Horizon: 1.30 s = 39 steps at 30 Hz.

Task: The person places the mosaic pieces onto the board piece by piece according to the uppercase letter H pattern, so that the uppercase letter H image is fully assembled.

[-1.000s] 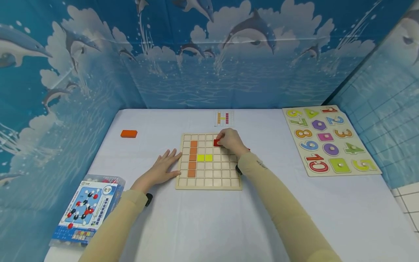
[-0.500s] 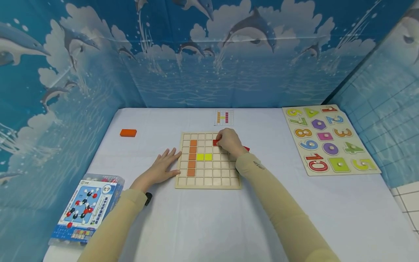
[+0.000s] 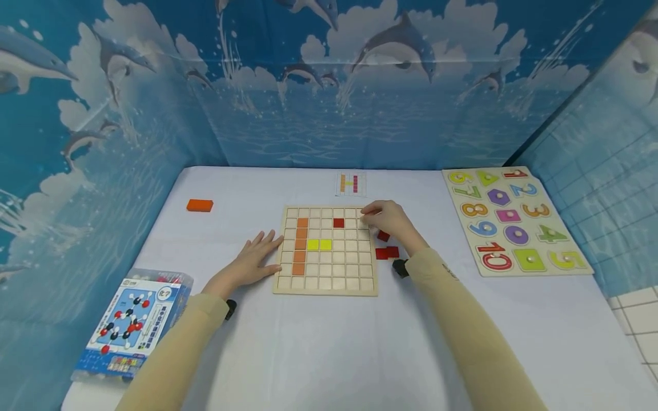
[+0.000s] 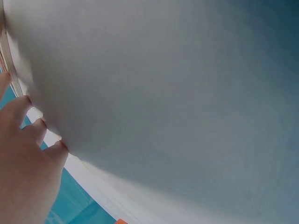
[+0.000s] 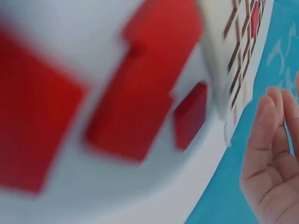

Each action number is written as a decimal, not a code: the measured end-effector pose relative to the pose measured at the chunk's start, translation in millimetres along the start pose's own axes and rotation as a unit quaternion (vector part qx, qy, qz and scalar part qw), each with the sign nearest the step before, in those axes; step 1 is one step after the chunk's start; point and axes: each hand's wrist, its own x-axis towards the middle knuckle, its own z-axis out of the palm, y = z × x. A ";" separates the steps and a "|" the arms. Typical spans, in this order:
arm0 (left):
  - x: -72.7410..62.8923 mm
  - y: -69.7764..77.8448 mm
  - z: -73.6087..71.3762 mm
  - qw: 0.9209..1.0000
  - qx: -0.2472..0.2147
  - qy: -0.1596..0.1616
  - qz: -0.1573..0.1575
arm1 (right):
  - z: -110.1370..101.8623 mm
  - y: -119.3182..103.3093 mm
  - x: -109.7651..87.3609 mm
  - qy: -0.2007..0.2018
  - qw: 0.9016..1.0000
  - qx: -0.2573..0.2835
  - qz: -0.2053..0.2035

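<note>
A wooden grid board [image 3: 326, 286] lies mid-table. On its left side runs a column of orange tiles [image 3: 300, 244], with two yellow tiles [image 3: 319, 245] to the right of it. One red tile [image 3: 338, 223] sits in an upper cell. My left hand [image 3: 250, 264] rests spread on the table, fingertips touching the board's left edge. Over the board's upper right edge is my right hand [image 3: 389, 221], its fingers loosely bent; in the right wrist view nothing shows between them. Below that hand lie several loose red tiles [image 3: 387, 253] on the table.
A small pattern card [image 3: 351, 184] lies behind the board. To the left are an orange block [image 3: 199, 205] and a boxed molecule kit [image 3: 135, 319]. A number puzzle board [image 3: 516, 221] lies at the right. Dolphin-print curtains enclose the table.
My right hand has let go of the red tile, which stays in its cell, and moved right to the board's edge. The loose red tiles are uncovered. My left hand keeps its place.
</note>
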 end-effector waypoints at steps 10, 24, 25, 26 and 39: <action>-2.3 0.6 1.0 1.000 0.002 0.001 -0.008 | -7.8 35.3 -19.1 0.029 0.998 0.041 0.048; -1.9 -1.5 2.0 1.000 0.000 0.005 -0.002 | -13.0 39.9 -20.6 0.029 0.997 0.045 0.052; -1.8 -1.3 1.9 1.000 0.000 0.005 -0.003 | -12.8 40.1 -20.0 0.027 0.997 0.044 0.054; -1.8 -1.1 1.8 1.000 0.000 0.005 -0.003 | -12.4 39.8 -19.8 0.025 0.997 0.040 0.056; -2.5 2.2 -1.2 1.000 0.000 0.007 -0.002 | -3.3 37.4 -17.7 0.011 0.997 -0.037 0.073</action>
